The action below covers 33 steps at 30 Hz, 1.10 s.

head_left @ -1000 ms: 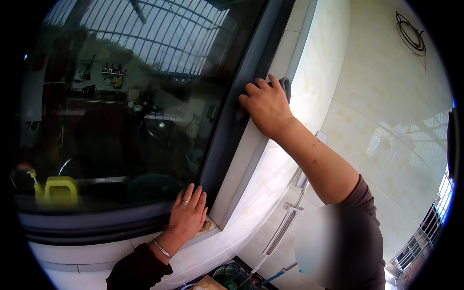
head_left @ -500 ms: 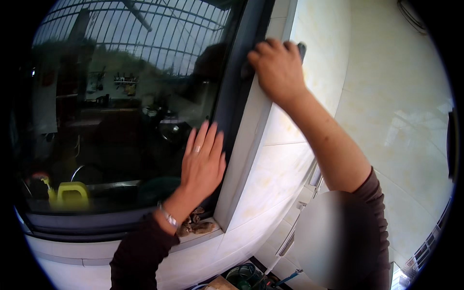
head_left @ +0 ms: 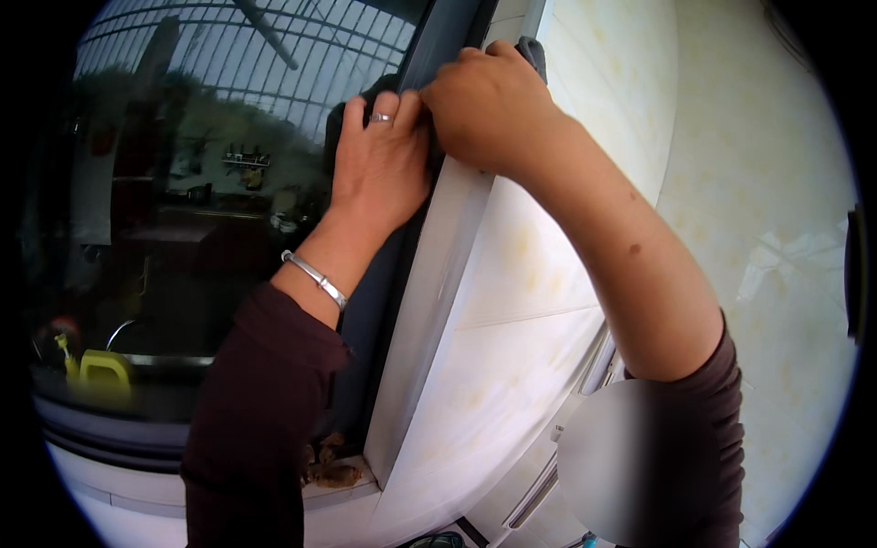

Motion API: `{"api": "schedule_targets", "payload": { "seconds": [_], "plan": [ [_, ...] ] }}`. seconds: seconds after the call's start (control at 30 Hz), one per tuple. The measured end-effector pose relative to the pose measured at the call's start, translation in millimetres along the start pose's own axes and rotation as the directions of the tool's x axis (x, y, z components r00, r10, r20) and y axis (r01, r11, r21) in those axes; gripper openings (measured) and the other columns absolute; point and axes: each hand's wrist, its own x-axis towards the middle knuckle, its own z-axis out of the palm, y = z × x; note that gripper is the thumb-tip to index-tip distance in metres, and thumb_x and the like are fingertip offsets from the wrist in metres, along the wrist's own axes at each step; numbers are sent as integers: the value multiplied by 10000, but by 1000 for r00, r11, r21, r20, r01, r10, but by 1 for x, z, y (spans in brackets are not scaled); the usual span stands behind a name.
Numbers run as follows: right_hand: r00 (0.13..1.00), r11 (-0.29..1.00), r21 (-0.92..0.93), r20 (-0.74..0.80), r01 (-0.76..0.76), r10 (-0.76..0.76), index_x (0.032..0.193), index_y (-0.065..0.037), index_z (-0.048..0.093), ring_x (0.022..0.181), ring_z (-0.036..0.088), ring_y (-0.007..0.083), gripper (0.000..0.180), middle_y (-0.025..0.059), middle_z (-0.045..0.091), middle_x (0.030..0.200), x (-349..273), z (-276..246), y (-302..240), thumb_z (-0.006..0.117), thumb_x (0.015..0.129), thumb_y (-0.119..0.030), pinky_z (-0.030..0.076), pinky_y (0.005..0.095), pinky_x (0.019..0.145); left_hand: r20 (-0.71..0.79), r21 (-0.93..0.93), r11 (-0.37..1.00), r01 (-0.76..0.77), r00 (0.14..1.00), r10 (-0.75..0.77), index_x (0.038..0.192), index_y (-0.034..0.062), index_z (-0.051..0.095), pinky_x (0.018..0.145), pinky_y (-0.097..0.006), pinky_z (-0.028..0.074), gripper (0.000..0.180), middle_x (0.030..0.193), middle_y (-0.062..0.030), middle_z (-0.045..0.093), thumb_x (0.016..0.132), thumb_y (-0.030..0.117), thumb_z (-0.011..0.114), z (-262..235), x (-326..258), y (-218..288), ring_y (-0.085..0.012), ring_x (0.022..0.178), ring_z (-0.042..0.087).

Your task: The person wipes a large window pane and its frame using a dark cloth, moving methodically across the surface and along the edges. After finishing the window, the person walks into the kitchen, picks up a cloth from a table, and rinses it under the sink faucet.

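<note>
Left hand [head_left: 379,164] and right hand [head_left: 493,110] raised side by side, high along the right edge of a window. At left, dark glass [head_left: 183,301], smooth and hard, probably slippery and breakable under a sharp knock. Low there, a yellow handled container [head_left: 103,370], behind the pane or mirrored in it, impossible to tell which. Nearer, on the sill [head_left: 361,484], crumpled brown scraps [head_left: 336,475], possibly brittle. Farther up, left hand with fingers bent and close together, silver bracelet [head_left: 315,277] at the wrist; impossible to tell whether holding or merely touching. Alongside, dark frame [head_left: 448,41], apparently stiff and fixed, fit for bracing a palm. Next rightward, above a pale edge [head_left: 420,310], right hand curled around a grey cloth [head_left: 532,57], one fold poking out right of the fingers. Likely light, soft and limp, safe to squeeze; best gripped across the bunched middle, loose fold tucked in. At right, glossy tiled wall [head_left: 539,265], probably slick.
</note>
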Motion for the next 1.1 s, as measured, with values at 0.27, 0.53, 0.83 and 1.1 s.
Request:
{"api": "schedule_targets", "payload": {
  "seconds": [0.27, 0.53, 0.83, 1.1],
  "plan": [
    [942, 964, -252, 291, -91, 165, 1018, -75, 707, 1149, 558, 246, 254, 81, 634, 1192, 76, -3, 66, 580, 828, -184, 434, 370, 956, -509, 104, 986, -133, 844, 168, 1287, 77, 574, 1130, -502, 256, 460, 1378, -86, 514, 850, 220, 597, 11, 94, -25, -282, 1343, 419],
    [840, 854, -264, -452, -448, 300, 877, -74, 666, 1050, 586, 305, 167, 127, 644, 996, 151, 26, 172, 508, 872, -125, 457, 429, 910, -520, 159, 987, -29, 847, 109, 1086, 69, 659, 1058, -502, 311, 293, 1121, -45, 551, 825, 139, 545, 5, 114, -20, -243, 1117, 494],
    [956, 848, -444, -100, -290, 275, 970, -79, 717, 1035, 639, 308, 205, 134, 699, 1024, 164, 45, 204, 609, 798, -109, 482, 438, 910, -561, 201, 971, 128, 828, 7, 1338, 67, 551, 1138, -437, 243, 463, 1366, -120, 510, 920, 261, 522, 16, 109, -10, -295, 1287, 421],
    [964, 998, -30, 259, -57, 63, 939, -60, 720, 989, 640, 367, 222, 194, 692, 942, 128, 10, 138, 564, 800, -134, 483, 442, 927, -510, 268, 948, 170, 860, -10, 1394, 63, 505, 1171, -457, 191, 548, 1461, -161, 461, 967, 406, 493, 18, 107, -13, -357, 1391, 339]
  ]
}}
